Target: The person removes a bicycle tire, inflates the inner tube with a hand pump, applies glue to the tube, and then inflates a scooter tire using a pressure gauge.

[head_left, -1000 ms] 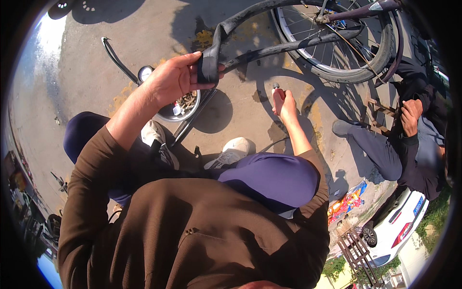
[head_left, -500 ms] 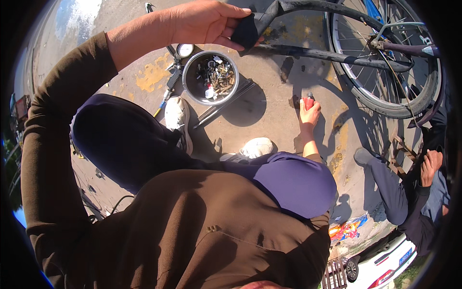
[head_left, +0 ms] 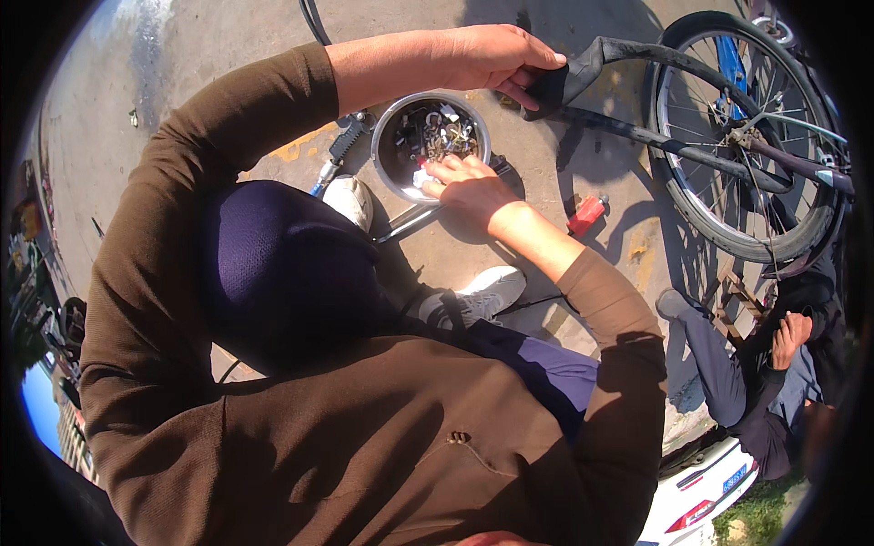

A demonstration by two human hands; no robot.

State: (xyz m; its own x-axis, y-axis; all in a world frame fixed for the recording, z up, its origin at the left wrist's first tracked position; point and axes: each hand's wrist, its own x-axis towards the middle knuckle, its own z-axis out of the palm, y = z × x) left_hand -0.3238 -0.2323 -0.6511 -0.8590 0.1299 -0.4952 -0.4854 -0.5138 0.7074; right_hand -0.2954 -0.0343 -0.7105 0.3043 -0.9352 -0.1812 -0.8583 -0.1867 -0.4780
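My left hand (head_left: 499, 62) is closed on a bicycle inner tube (head_left: 628, 52), its thumb and fingers pinching the flattened, folded black bend. Two lengths of the tube run from there toward the wheel at the right. Over the near rim of a round metal bowl (head_left: 378, 150) reaches my right hand (head_left: 469, 189), fingers stretched out and apart. Beside its fingertips lies a small white piece (head_left: 421, 178) among the bowl's many small bits (head_left: 446, 132). A small red bottle (head_left: 587, 216) with a dark tip rests on the ground, right of my right forearm.
A bicycle wheel (head_left: 663, 136) and frame occupy the upper right. A hose with a dark grip (head_left: 348, 136) lies left of the bowl. My shoes (head_left: 482, 296) are below it. Another person sits at the right, hand (head_left: 790, 338) visible, with a white car (head_left: 696, 487) behind.
My right hand has let go of the red bottle and moved left to the bowl. My left hand still grips the tube; the view has shifted.
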